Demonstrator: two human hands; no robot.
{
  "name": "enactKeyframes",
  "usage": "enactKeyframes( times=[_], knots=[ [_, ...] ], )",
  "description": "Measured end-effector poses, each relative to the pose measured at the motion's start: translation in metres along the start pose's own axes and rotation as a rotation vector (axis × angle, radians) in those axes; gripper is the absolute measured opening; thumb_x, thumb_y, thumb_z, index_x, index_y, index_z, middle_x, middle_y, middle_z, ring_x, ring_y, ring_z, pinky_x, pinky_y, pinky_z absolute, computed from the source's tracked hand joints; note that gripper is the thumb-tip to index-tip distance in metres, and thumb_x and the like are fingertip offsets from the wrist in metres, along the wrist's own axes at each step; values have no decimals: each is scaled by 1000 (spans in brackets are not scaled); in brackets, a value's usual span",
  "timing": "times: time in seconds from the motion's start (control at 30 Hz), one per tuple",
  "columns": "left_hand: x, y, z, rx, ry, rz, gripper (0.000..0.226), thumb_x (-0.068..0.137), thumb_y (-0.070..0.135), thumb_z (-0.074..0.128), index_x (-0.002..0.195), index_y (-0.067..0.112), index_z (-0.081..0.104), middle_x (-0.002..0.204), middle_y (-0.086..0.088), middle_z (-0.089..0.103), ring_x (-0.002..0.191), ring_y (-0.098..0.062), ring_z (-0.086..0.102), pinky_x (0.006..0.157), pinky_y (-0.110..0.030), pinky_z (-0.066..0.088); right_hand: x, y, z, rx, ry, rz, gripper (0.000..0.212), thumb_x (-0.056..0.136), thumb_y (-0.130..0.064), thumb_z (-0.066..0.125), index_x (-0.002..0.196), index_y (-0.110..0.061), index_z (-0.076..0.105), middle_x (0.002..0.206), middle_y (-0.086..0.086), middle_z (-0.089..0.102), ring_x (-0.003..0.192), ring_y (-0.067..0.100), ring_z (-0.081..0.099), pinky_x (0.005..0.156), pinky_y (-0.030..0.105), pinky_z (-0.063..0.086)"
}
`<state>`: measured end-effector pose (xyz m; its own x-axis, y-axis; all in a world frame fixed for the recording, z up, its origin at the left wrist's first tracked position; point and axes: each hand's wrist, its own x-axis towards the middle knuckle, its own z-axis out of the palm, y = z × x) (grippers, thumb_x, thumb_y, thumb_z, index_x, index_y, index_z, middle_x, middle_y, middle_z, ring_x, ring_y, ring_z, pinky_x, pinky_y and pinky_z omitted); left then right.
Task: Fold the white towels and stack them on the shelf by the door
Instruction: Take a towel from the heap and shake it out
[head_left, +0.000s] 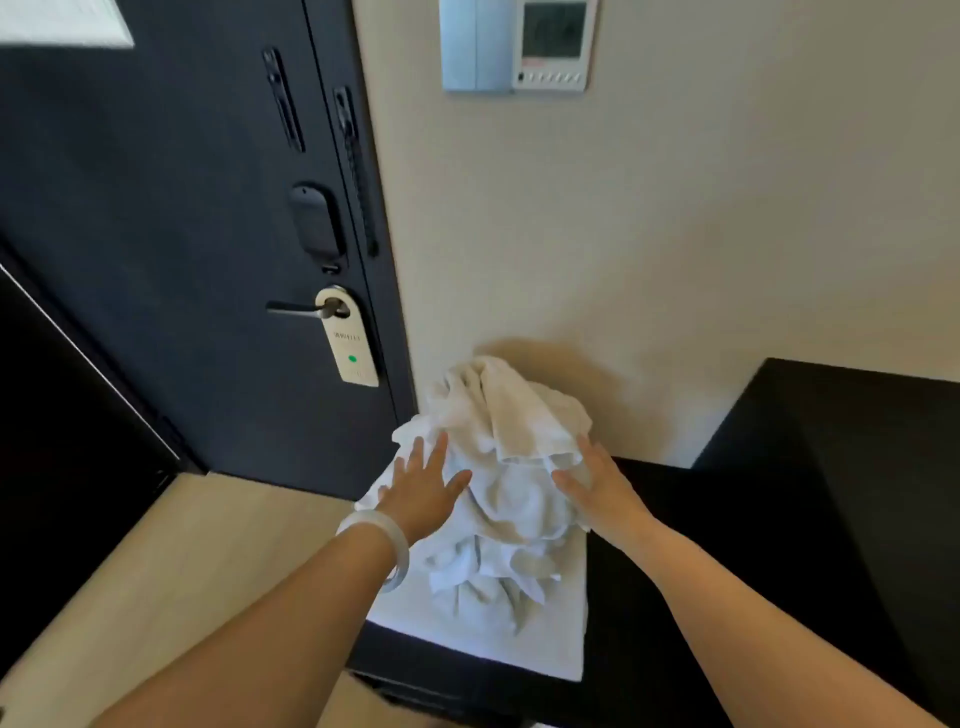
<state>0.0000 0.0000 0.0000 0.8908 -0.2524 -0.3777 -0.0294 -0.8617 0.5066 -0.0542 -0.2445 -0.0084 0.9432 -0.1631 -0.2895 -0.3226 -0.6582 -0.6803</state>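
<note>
Heap of crumpled white terry towels (498, 499) sits on low black wooden shelf (727, 525), dark navy door (156, 208) at its 10 o'clock. My left hand (423, 486), translucent white bangle (382, 540) on the wrist, is pressed flat with fingers spread on the heap's 8 o'clock side. My right hand (592, 480) is at 3 o'clock, apparently flat too, fingertips hidden under a fold.

White towels (498, 467), black shelf (727, 545), navy door (156, 234), beige wall (675, 234).
</note>
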Motion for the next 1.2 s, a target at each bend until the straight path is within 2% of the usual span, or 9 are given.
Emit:
enactKeyframes(
  times=[0.17, 0.3, 0.4, 0.47, 0.57, 0.67, 0.8, 0.93, 1.2],
  knots=[
    [51, -45, 1, -315, 21, -90, 91, 89, 68, 47, 150, 46, -16, 162, 6, -22, 149, -32, -15, 119, -59, 7, 52, 4, 39, 93, 150, 96, 95, 82, -78, 47, 158, -35, 7, 166, -4, 4, 152, 25, 9, 118, 55, 22],
    [97, -68, 4, -528, 23, -181, 114, 74, 74, 62, 151, 45, -17, 162, 3, -21, 149, -30, -16, 119, -57, 2, 91, 15, 48, 495, 303, 182, 116, 57, -93, 58, 153, -43, 16, 160, -8, 25, 144, 24, 30, 114, 55, 34],
    [123, -83, 20, -498, -26, -169, 138, 52, 88, 64, 152, 39, -18, 161, 5, -22, 149, -23, -20, 120, -55, 3, 110, 37, 61, 603, 205, 253, 114, 52, -88, 70, 147, -59, 13, 157, -12, 23, 143, 24, 32, 111, 58, 36],
    [135, -90, 31, -507, -51, -225, 147, 40, 93, 62, 154, 33, -9, 162, 4, -12, 151, -26, -2, 119, -54, 14, 119, 51, 69, 647, 112, 337, 111, 48, -86, 75, 137, -73, 10, 158, -14, 22, 142, 25, 33, 111, 58, 36],
    [151, -106, 51, -575, -161, -325, 143, 37, 97, 63, 151, 30, 8, 161, 3, 2, 146, -24, 16, 116, -50, 26, 124, 67, 69, 818, -18, 385, 116, 48, -78, 82, 141, -70, 14, 150, -11, 42, 131, 21, 50, 108, 52, 42],
    [158, -113, 61, -706, -283, -347, 142, 41, 93, 68, 152, 30, 6, 160, 6, 19, 143, -17, 29, 114, -45, 33, 122, 81, 61, 913, -150, 365, 107, 55, -69, 84, 142, -67, 22, 140, -17, 53, 126, 15, 55, 108, 47, 43],
    [155, -112, 59, -933, -349, -267, 117, 54, 72, 78, 148, 33, 20, 132, 13, 58, 116, -9, 58, 92, -37, 50, 123, 98, 65, 988, -205, 409, 102, 60, -66, 85, 143, -63, 26, 143, -12, 54, 129, 19, 54, 110, 51, 41],
    [161, -121, 54, -1125, -377, -185, 111, 56, 66, 84, 147, 39, 26, 132, 7, 63, 122, -18, 60, 108, -52, 41, 128, 113, 70, 1040, -215, 407, 112, 61, -63, 86, 149, -58, 17, 147, -8, 49, 130, 21, 53, 112, 50, 40],
    [166, -115, 54, -1125, -417, -134, 109, 36, 67, 90, 130, 31, 51, 124, 2, 68, 115, -17, 64, 102, -43, 45, 123, 120, 73, 834, -341, 363, 119, 55, -72, 81, 152, -45, 18, 138, -10, 55, 124, 12, 53, 110, 40, 40]
  ],
)
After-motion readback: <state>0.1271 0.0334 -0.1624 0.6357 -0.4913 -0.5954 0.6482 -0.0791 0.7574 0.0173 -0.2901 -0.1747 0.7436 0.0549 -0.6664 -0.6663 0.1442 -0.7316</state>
